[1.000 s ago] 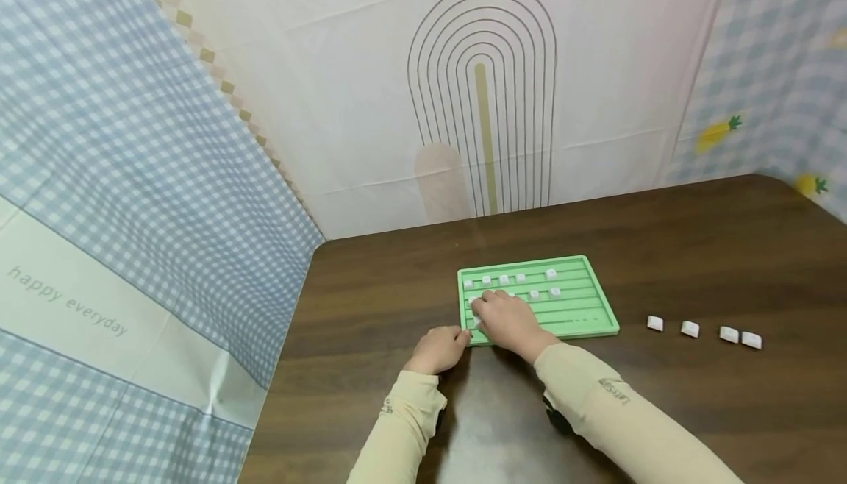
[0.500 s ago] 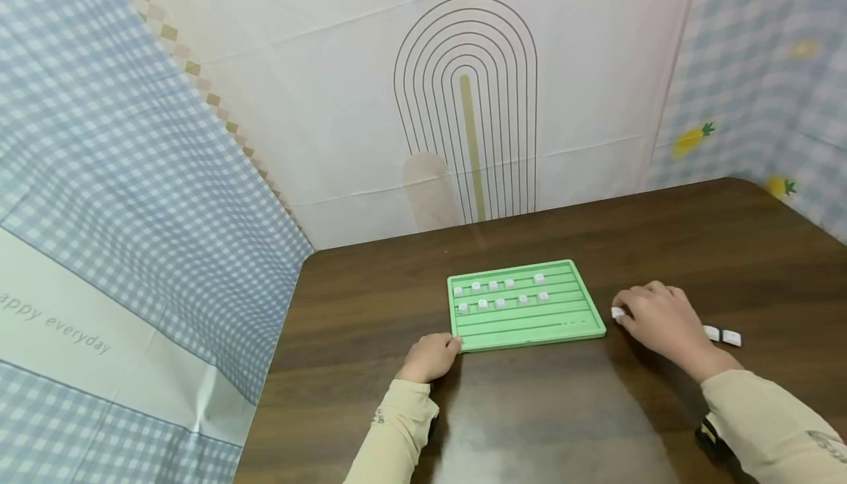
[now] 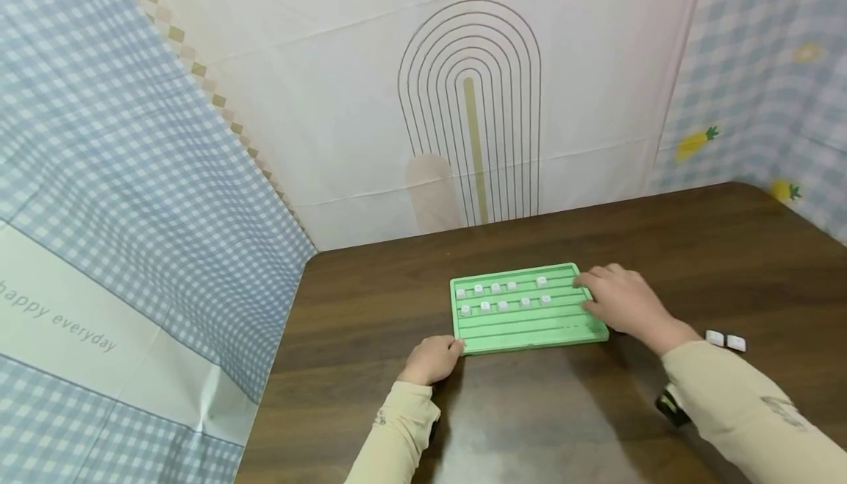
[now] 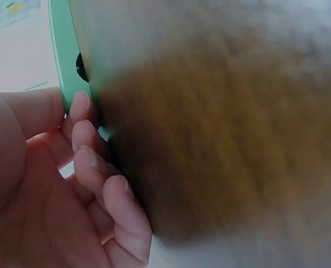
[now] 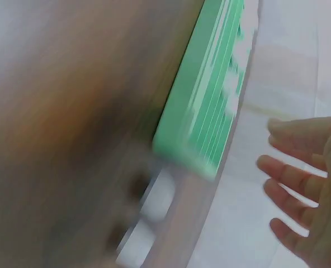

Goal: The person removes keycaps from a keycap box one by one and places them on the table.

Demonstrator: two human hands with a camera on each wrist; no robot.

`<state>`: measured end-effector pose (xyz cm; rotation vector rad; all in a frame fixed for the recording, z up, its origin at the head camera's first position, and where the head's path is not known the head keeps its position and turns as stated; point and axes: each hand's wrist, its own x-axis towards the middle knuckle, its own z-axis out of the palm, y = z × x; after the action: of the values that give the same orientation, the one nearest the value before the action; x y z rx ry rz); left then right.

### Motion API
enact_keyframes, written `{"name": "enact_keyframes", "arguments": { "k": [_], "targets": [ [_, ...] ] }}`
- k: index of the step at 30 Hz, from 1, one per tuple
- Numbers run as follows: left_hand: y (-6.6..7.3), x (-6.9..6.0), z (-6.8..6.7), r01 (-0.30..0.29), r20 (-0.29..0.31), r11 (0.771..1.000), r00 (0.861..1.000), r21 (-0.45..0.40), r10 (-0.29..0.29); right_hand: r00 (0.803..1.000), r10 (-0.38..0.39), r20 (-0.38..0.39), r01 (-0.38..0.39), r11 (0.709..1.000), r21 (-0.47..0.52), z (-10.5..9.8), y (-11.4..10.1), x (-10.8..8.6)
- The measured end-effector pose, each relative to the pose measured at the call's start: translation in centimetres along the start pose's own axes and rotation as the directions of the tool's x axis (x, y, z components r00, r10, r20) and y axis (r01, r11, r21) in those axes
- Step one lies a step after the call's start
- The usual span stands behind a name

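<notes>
A shallow green grooved tray (image 3: pixel 516 338) lies on the table. Several white keycaps (image 3: pixel 542 281) sit in its two far rows. My left hand (image 3: pixel 430 360) pinches the near left corner, its thumb and fingertips at the green rim (image 4: pixel 71 56) in the left wrist view. Over the tray's right edge is my right hand (image 3: pixel 625 304), fingers bent, with a gap between index finger and thumb. In the right wrist view my right hand (image 5: pixel 305 178) shows no keycap against the bright wall; whether one is pinched there cannot be made out.
Two loose keycaps (image 3: pixel 725 340) lie on the dark wooden table (image 3: pixel 529 425), right of the tray and near my right sleeve. The right forearm covers part of the table. Printed cloth (image 3: pixel 357 138) hangs behind the table, checked cloth (image 3: pixel 165 175) to the left.
My right hand left the tray's left side, reached a keycap on the right, and came back left over the tray's right edge. Fewer loose keycaps show. The left hand stays at the corner.
</notes>
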<state>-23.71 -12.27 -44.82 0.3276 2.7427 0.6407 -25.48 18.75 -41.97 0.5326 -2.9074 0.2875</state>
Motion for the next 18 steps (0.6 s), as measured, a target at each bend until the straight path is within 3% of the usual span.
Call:
{"name": "enact_keyframes", "arguments": {
  "k": [4, 9, 15, 18],
  "targets": [
    [0.0, -0.1, 0.4, 0.000, -0.004, 1.000, 1.000, 0.001, 0.000, 0.999, -0.050, 0.019, 0.049, 0.998, 0.024, 1.8, -2.0, 2.5],
    [0.1, -0.3, 1.0, 0.000, 0.013, 1.000, 1.000, 0.014, 0.000, 0.995, -0.014, 0.097, 0.011, 0.999, 0.033, 4.1, -2.7, 3.4],
    [-0.1, -0.1, 0.6, -0.002, -0.017, 0.999, 1.000, 0.035, 0.003, 0.999, -0.044, 0.001, 0.044, 0.999, -0.023, 4.8, -3.0, 4.0],
    [-0.3, 0.0, 0.0, 0.003, -0.032, 0.999, 0.999, 0.048, -0.002, 0.999, -0.052, -0.006, 0.052, 0.999, -0.003, 4.2, -3.3, 4.4]
  ]
}}
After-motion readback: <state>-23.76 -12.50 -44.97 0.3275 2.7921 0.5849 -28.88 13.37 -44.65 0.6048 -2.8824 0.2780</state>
